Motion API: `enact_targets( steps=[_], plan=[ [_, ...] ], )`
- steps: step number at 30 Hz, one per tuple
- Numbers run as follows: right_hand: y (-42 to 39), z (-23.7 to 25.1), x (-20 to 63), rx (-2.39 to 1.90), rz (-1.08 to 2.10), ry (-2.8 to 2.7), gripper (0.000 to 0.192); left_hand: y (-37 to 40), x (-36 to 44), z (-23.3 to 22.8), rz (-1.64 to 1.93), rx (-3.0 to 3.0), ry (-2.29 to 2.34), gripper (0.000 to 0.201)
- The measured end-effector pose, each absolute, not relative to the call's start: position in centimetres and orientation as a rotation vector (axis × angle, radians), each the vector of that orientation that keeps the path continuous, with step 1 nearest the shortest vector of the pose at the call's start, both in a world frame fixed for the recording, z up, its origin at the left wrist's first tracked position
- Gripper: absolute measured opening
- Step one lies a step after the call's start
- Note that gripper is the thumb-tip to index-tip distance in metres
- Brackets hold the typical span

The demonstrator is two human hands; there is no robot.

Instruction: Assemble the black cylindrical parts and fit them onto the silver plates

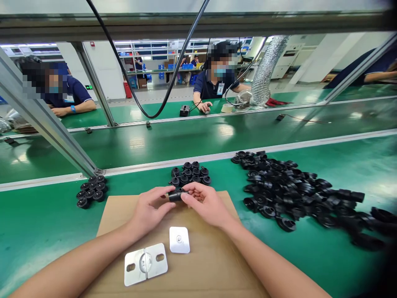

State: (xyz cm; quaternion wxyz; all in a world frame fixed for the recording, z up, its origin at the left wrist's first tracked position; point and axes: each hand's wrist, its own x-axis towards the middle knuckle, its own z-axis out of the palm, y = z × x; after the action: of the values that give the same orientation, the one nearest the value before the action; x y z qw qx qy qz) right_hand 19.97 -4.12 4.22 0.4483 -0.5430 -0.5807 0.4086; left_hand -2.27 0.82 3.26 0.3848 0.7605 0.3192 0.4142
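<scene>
Over the far part of a cardboard sheet [211, 256], my left hand [150, 209] and my right hand [204, 203] meet at a small black plastic cylindrical part [175, 195]. Both hands grip it between thumb and fingers, the left at one end and the right at the other. Below them on the cardboard lie a metal plate with two slots and a round recess [156, 269] and a smaller square metal plate with a central stud [183, 247]. Just beyond my fingers stands a cluster of black round parts [187, 171].
A large heap of black plastic parts [288, 190] spreads over the green table at right. Several black round parts [90, 190] stand in a group at left, near a metal post [62, 124]. A black cable [167, 97] hangs ahead. Across the bench, co-workers [206, 82] sit.
</scene>
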Motion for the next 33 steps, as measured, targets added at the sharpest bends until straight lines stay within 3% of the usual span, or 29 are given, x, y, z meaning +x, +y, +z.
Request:
enact_targets(
  steps=[4, 7, 11, 14, 19, 26, 33],
  plan=[
    [-4.0, 4.2, 20.4, -1.35, 0.992, -1.359, 0.03, -1.7, -5.7, 7.2, 0.458, 2.18, 0.971, 0.117],
    [-3.9, 4.3, 20.7, -1.334, 0.951, -1.351, 0.029, -5.0, -8.7, 7.0, -0.045, 2.435, 0.971, 0.137],
    [-3.9, 4.5, 20.6, -1.345, 0.917, -1.375, 0.028, -8.0, -9.2, 4.5, -0.22, 2.622, 1.036, 0.119],
    [-4.0, 5.1, 20.6, -1.338, 0.9, -1.37, 0.028, -8.0, -7.2, 4.2, -0.05, 2.638, 0.954, 0.114],
    [-4.0, 6.1, 21.4, -1.325, 0.863, -1.364, 0.033, -6.0, -3.4, 3.3, 0.344, 2.379, 0.824, 0.083],
    [-3.8, 6.2, 22.2, -1.373, 0.845, -1.411, 0.041, -4.3, -2.7, 0.3, 0.596, 2.063, 0.803, 0.079],
    [-4.7, 6.7, 22.0, -1.653, 0.461, -1.656, 0.045, -2.6, -3.1, 1.0, 0.584, 1.991, 0.738, 0.067]
  ],
)
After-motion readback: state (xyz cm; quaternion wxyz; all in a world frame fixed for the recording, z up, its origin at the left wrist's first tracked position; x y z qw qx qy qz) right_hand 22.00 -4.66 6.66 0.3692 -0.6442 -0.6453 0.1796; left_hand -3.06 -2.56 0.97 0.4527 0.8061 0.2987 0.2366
